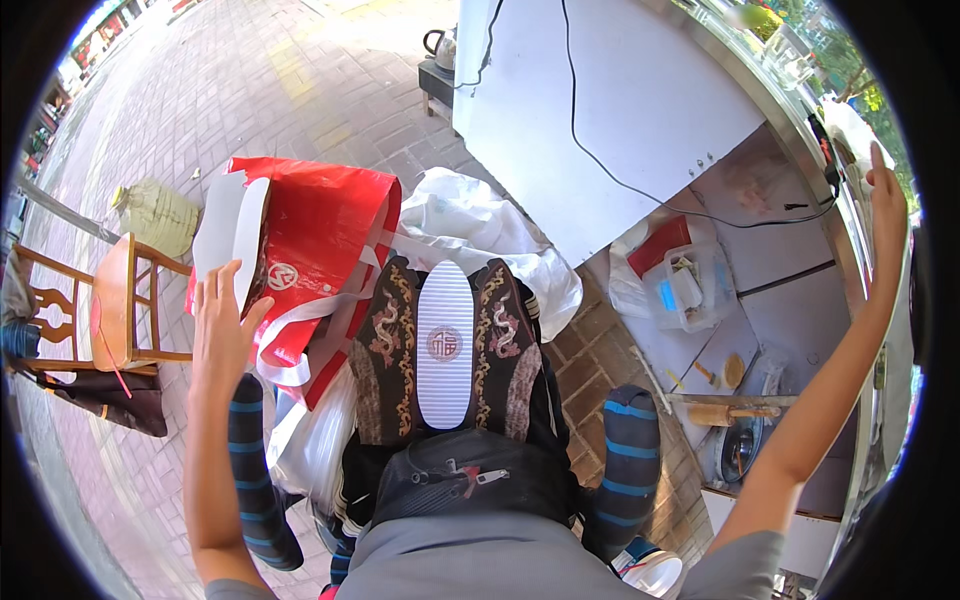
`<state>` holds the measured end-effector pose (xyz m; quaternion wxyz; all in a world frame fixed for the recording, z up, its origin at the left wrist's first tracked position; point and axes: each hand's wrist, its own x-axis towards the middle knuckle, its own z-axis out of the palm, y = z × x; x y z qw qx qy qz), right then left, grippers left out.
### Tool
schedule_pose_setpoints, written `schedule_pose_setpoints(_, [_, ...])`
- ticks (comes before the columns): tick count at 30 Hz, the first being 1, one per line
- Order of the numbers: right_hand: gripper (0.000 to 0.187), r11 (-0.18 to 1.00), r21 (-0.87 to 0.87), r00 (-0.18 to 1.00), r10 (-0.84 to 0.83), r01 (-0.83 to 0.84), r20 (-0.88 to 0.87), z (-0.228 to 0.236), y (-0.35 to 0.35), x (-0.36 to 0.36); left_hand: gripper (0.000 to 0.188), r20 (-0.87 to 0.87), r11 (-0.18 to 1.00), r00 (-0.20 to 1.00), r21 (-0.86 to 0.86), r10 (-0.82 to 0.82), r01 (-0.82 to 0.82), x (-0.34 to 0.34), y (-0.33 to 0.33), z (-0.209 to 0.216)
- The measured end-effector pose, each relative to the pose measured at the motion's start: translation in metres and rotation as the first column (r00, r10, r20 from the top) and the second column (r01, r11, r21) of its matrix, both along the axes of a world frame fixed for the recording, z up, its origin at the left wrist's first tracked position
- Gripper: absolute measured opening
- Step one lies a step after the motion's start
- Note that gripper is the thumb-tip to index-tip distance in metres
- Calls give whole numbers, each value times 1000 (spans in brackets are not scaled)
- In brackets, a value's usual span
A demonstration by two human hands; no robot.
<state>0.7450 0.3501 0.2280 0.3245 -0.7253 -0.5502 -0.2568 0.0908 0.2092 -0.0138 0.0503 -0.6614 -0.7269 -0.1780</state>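
Note:
On my lap lie a pale striped insole (445,350) with a round dark-red emblem and dark embroidered fabric pieces (385,345) to either side of it, with dragon motifs and gold edging. My left hand (222,310) is raised at the left, fingers and thumb apart. Its fingertips overlap the lower end of white sole-shaped pieces (250,225) sticking out of a red bag (325,215); whether they touch is unclear. Far to the right, my right hand (885,200) reaches up beside the counter edge with fingers stretched out, close to a white plastic bag (848,125).
A white plastic bag (465,215) lies ahead of my lap. At the left stand a wooden chair (125,310) and a yellowish container (158,212). Under the counter on the right sit a clear plastic box (690,290) and tools; a black cable (620,185) hangs across the white panel.

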Motion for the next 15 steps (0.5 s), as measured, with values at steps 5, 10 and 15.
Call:
schedule_pose_setpoints(5, [23, 523, -570, 770, 359, -634, -528, -175, -91, -198, 34, 579, 968, 802, -80, -149, 237, 99, -29, 28])
schedule_pose_setpoints(10, [37, 304, -811, 854, 326, -500, -405, -319, -116, -270, 33, 716, 816, 618, -118, -325, 566, 189, -12, -41])
schedule_pose_setpoints(15, [43, 441, -688, 817, 294, -576, -496, -330, -143, -269, 42, 727, 747, 582, -145, -365, 649, 213, -6, -97])
